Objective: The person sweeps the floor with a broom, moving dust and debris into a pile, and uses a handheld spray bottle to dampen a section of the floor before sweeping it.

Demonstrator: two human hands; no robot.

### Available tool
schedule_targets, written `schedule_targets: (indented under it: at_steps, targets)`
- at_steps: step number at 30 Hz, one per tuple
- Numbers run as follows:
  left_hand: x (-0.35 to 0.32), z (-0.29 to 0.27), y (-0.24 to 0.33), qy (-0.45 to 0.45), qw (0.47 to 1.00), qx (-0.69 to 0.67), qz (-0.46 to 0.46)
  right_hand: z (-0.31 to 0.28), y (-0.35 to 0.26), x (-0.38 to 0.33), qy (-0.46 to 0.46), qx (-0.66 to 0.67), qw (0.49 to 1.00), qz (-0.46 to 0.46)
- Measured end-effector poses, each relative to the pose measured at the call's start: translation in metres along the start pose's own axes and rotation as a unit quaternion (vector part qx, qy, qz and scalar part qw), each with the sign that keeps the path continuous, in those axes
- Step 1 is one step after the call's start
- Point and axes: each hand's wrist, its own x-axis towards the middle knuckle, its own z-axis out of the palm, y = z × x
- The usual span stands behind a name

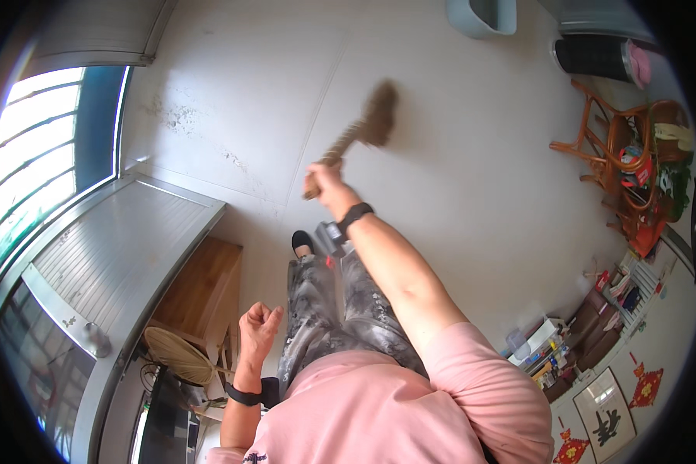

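Note:
My right hand point(331, 187) is wrapped round the grip of a short brown whisk broom point(375, 116), held out ahead of me over the pale floor. The broom is smeared by motion, and I cannot tell whether its bristles touch the floor. Its handle looks wrapped or ribbed and slants up to the right toward the bushy head. My left hand point(259, 331) is curled into a loose fist beside my left hip, with nothing showing in it. A dark band circles each wrist.
To the left are a barred window point(35, 147), a ribbed metal ledge point(124, 240), a wooden cabinet point(201, 290) and a round woven fan point(176, 354). A grey-blue bin point(472, 19) stands far ahead. A cane chair point(588, 147) and a black cylinder point(591, 57) are at the right.

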Motion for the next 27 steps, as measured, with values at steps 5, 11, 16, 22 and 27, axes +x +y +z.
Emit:
schedule_targets:
  at_steps: [5, 11, 16, 22, 27]
  targets:
    - [-0.007, 0.000, 0.018, 0.021, 0.999, -0.023, 0.007, 0.078, -0.037, -0.011, -0.250, -0.162, 0.951, 0.079]
    - [-0.004, -0.021, 0.025, 0.081, 0.993, -0.084, -0.014, 0.068, -0.108, -0.068, -0.273, -0.287, 0.917, -0.049]
    - [0.027, -0.033, 0.036, 0.073, 0.989, -0.130, 0.018, 0.007, -0.181, -0.056, -0.045, -0.373, 0.903, -0.209]
    - [0.072, -0.063, 0.040, 0.103, 0.981, -0.166, 0.005, 0.033, -0.313, 0.026, 0.032, -0.154, 0.987, -0.025]
    - [0.105, -0.099, 0.083, 0.094, 0.975, -0.202, -0.005, 0.148, -0.276, 0.142, -0.003, -0.227, 0.974, -0.023]
